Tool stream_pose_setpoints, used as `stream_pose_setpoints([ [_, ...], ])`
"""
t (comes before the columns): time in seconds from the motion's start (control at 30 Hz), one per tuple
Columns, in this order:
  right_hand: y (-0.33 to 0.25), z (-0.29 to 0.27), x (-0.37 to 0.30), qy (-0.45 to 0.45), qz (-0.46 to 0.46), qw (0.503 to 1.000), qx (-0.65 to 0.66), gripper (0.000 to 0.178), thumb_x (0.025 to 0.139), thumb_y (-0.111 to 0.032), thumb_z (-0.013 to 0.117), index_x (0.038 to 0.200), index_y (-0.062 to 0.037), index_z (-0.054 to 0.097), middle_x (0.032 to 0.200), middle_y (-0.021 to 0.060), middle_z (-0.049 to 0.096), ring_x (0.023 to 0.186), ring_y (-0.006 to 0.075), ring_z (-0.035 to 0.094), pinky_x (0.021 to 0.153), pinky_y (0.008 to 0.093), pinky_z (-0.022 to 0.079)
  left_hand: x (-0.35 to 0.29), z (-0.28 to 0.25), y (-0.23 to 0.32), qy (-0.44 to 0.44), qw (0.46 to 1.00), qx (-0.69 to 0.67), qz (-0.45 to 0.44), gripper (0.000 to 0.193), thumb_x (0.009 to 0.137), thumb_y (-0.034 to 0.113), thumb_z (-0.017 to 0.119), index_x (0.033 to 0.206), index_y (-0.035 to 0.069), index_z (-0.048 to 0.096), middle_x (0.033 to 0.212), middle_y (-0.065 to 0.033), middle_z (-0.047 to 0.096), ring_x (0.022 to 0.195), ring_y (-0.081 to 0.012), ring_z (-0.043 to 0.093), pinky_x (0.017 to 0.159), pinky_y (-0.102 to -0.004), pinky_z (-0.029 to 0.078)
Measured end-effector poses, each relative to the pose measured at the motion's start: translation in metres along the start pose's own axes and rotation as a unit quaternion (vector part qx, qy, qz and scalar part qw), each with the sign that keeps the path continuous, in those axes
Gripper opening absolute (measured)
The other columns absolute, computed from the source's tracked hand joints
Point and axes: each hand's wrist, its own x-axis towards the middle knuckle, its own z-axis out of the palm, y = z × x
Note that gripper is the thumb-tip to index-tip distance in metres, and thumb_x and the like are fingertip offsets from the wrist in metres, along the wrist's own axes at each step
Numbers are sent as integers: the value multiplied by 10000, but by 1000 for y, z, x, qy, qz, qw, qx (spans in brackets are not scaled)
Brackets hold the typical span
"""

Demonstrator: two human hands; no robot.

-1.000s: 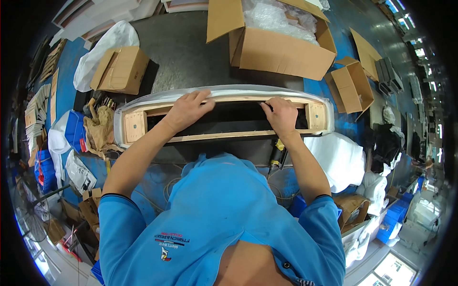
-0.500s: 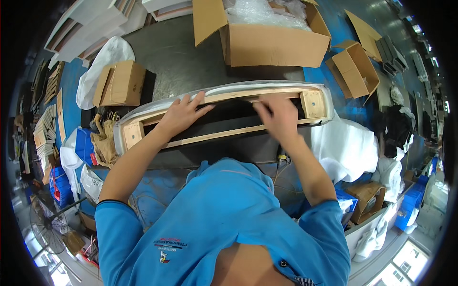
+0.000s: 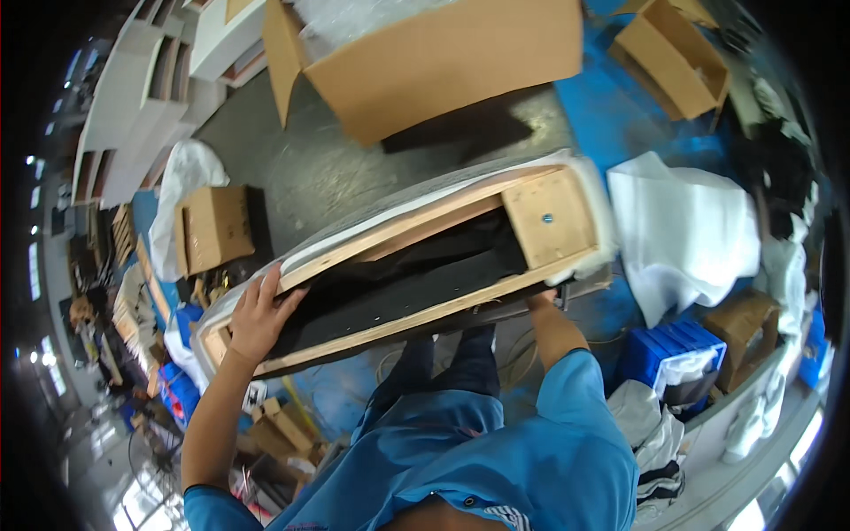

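Note:
A long, padded wooden frame (image 3: 549,217) lies slanted across the work surface, with pale wood rails, end blocks and a whitish-grey padded outer side. Black fabric (image 3: 398,296) lines its hollow middle. My left hand (image 3: 257,323) grips the far rail close to the left end, fingers over the wood and thumb on the inner side. My right hand (image 3: 542,299) is low at the near side, by the right end, beside a small metal part. The frame's edge hides most of its fingers, so I cannot see what they hold.
Beyond the frame stands a large open cardboard box (image 3: 460,75) with bubble wrap. A smaller carton (image 3: 217,228) sits at the left, an open box (image 3: 668,62) at the far right. White foam sheeting (image 3: 686,230) and a blue crate (image 3: 668,350) lie to the right.
My right hand has left the frame's middle and dropped to its near right edge. My left hand has shifted toward the left end. The view has tilted and the frame appears larger.

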Motion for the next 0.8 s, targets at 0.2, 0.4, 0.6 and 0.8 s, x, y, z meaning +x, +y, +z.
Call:
stream_pose_setpoints([
  [0.2, 53, -25, 94, -160, -413, 894, -61, 692, 951, -422, 733, 1463, -32, 479, 1367, 202, 645, 1298, 358, 608, 1094, 441, 483, 39, -2, -22, 18, 999, 6, 42, 593, 859, 101, 712, 1386, 369, 657, 1521, -109, 536, 1076, -285, 657, 874, -382, 604],
  [0.4, 8, -155, -169, -243, -300, 918, 93, 589, 945, -275, 782, 1366, 35, 510, 1009, 192, 708, 878, 227, 705, 789, 367, 563, -13, -3, 7, 26, 999, -16, -17, 605, 908, 153, 615, 1478, 355, 593, 1523, -106, 508, 1088, -257, 627, 908, -360, 603],
  [0.6, -33, -269, -453, -341, -407, 844, 75, 279, 945, -236, 785, 1029, 12, 688, 755, 54, 686, 580, 112, 625, 534, 274, 497, -2, 3, 1, 51, 996, -71, -23, 646, 902, 118, 632, 1507, 335, 563, 1498, -117, 501, 1093, -284, 627, 847, -371, 629],
  [0.8, -137, -234, -558, -287, -447, 838, 126, 274, 982, -181, 721, 1128, 34, 636, 747, 49, 653, 561, 120, 609, 522, 278, 497, 2, 17, 6, 95, 989, -109, -30, 560, 959, 165, 610, 1492, 337, 593, 1519, -136, 494, 1119, -310, 633, 721, -389, 647],
])
